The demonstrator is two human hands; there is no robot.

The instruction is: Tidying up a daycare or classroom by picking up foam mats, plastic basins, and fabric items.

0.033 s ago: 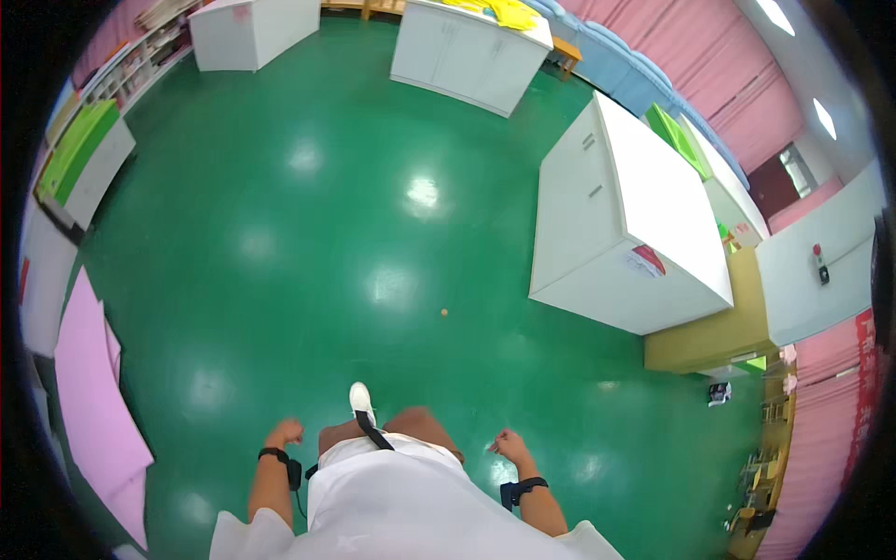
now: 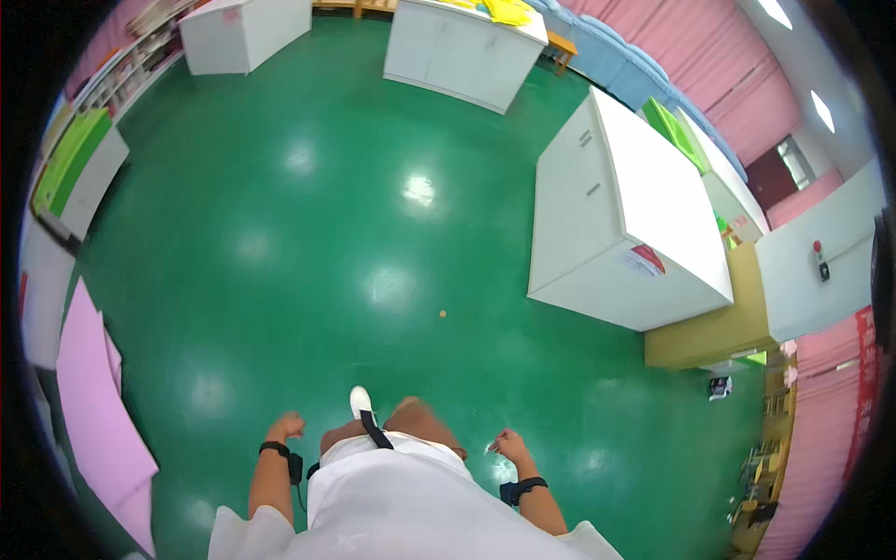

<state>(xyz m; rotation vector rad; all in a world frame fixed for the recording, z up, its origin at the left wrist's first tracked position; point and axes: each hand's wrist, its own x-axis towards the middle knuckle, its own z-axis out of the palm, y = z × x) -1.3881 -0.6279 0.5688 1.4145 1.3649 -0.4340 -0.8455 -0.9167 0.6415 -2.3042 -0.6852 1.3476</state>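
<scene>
My left hand (image 2: 287,427) hangs beside my left thigh, its fingers curled in, and nothing shows in it. On the other side, my right hand (image 2: 508,446) is held away from my body with the fingers pinched together. A small whitish bit shows at those fingertips, too small to name. Each wrist wears a black strap with a small black device. One white shoe (image 2: 360,401) is seen on the green floor (image 2: 327,327) in front of me. A small tan round spot or object (image 2: 442,314) is on the floor further ahead.
A large white cabinet (image 2: 667,196) stands ahead on the right, beside a yellowish block (image 2: 700,327). Another white cabinet (image 2: 448,56) with yellow cloth (image 2: 509,11) is at the far side. Pink sheets (image 2: 103,401) lie at the left. Low green-topped cabinets (image 2: 70,159) line the left wall.
The view has shifted slightly, and my bare right leg has swung a little forward. Both hands keep nearly the same place and pose.
</scene>
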